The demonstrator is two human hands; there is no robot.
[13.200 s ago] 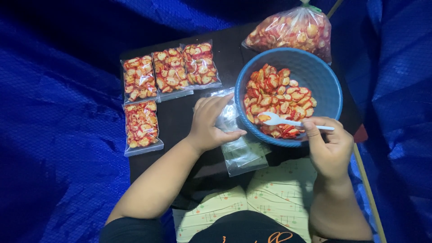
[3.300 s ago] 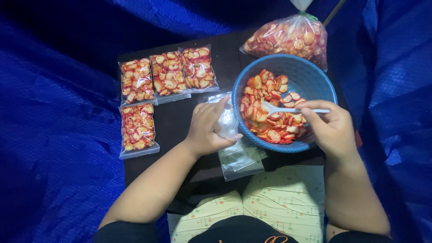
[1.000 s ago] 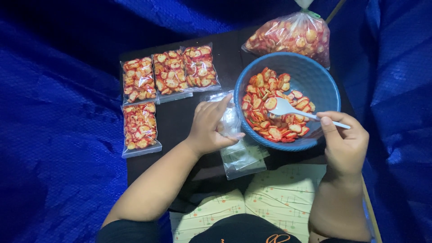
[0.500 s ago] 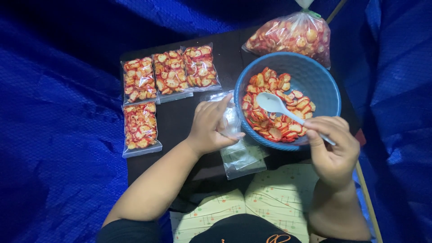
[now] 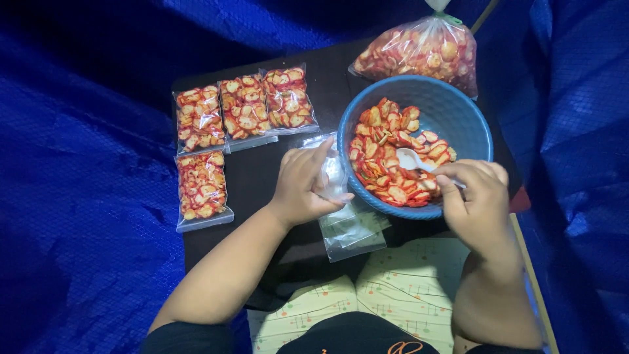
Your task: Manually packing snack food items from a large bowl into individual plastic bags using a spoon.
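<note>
now my right hand [image 5: 475, 196] pinches the spoon [image 5: 413, 159] in the bowl [image 5: 458, 111] at 2 o'clock; my left hand [image 5: 304, 187] grips an empty bag [image 5: 335, 172] beside it. best scoop shallow, keeping the bag mouth wide.

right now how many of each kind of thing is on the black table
small filled snack bags: 4
large tied snack bag: 1
blue bowl: 1
white spoon: 1
stack of empty clear bags: 1
total: 8
</note>
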